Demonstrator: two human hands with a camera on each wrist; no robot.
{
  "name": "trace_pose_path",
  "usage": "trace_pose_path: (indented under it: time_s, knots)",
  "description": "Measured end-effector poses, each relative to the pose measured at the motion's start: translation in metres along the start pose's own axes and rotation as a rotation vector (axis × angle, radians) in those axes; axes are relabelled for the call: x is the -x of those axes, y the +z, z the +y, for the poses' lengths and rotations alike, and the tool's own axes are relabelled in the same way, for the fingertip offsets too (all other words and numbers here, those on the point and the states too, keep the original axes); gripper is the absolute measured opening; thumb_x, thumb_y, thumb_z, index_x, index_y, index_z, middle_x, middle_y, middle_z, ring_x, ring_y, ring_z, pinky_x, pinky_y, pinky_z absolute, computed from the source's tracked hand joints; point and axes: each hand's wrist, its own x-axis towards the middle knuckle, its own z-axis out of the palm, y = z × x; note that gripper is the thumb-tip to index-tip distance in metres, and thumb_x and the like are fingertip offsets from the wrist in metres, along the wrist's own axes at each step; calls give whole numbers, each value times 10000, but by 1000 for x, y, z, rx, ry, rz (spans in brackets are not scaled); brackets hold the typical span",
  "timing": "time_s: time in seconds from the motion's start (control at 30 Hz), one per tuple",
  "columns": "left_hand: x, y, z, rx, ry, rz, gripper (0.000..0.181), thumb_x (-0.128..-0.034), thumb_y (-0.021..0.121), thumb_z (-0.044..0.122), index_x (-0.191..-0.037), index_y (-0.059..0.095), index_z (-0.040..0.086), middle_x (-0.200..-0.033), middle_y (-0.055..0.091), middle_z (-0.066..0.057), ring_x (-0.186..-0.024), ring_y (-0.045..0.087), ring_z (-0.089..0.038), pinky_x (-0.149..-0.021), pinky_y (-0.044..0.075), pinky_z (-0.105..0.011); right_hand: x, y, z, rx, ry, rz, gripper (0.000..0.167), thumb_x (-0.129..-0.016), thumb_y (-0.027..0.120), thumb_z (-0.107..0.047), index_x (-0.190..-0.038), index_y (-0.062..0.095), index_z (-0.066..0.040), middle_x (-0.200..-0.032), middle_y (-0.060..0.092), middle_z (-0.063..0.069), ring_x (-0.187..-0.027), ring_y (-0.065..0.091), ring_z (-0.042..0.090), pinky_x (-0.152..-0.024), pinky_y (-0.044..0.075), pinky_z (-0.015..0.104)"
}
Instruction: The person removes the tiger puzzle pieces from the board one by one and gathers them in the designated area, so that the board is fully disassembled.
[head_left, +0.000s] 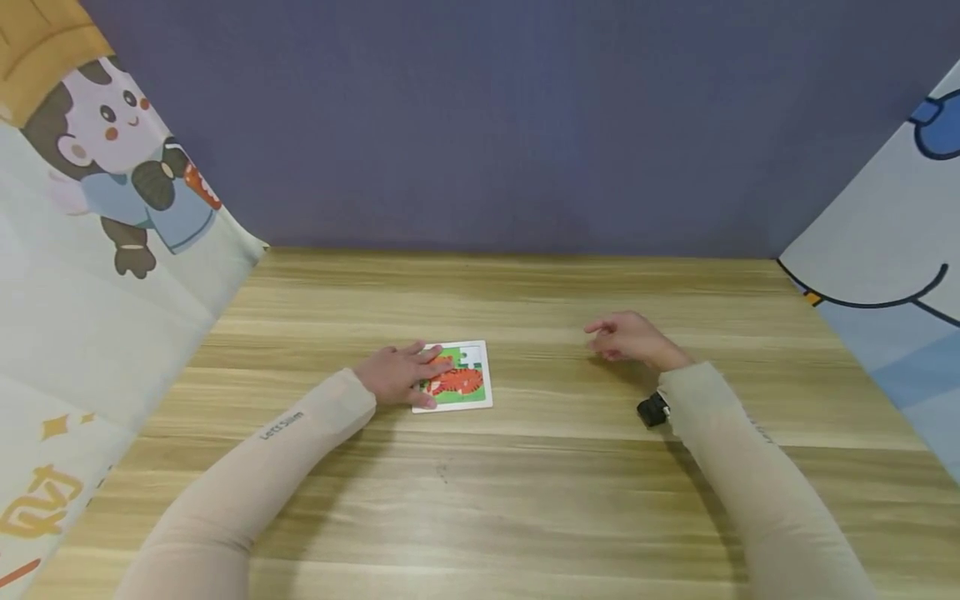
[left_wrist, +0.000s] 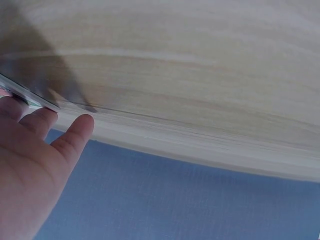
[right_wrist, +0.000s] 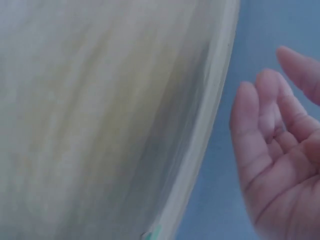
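A small square jigsaw puzzle [head_left: 457,387] with a white frame lies on the table, showing an orange striped tiger on green. Near its upper right corner a white patch with jigsaw-shaped edges is visible. My left hand [head_left: 397,375] rests on the puzzle's left part with its fingers spread, hiding that side; in the left wrist view the left hand [left_wrist: 35,155] touches the puzzle's edge. To the right, apart from the puzzle, my right hand [head_left: 626,337] hovers over the table. In the right wrist view the right hand [right_wrist: 285,155] has loosely bent fingers and holds nothing.
The wood-grained table [head_left: 540,500] reaches back to a dark blue partition [head_left: 525,125]. Printed cloths stand at the left [head_left: 150,333] and right [head_left: 900,250] sides. A small black device [head_left: 652,410] sits at my right wrist.
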Motion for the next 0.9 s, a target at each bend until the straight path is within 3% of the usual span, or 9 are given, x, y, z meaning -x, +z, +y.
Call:
trace_pose_path:
  time_s: [0.27,0.5,0.9]
  knots:
    - [-2,2,0,-9,-4,5,738,-906,540,541,-1513,314,187,-1569,217,-113,-1429,176,-356,-1054,293,-585,-5,18,-16,280,-171,48,326,-866,662,-77,-1139,642,101,-778,641,53,-640,536,116,-598,449,260]
    - [-1,3,-2,-9,7,7,743,-906,535,550,-1513,315,184,-1567,224,-118,-1427,183,-361,-1045,305,-587,-6,31,-32,354,-224,25,304,-866,670,-71,-1128,658,83,-781,640,39,-636,509,114,-611,425,273]
    - [1,3,-4,-10,19,10,747,-905,537,552,-1515,311,184,-1565,230,-118,-1425,189,-362,-1039,312,-588,-12,48,-44,447,-276,-1,277,-857,690,-76,-1098,677,60,-819,667,58,-666,544,112,-720,481,341]
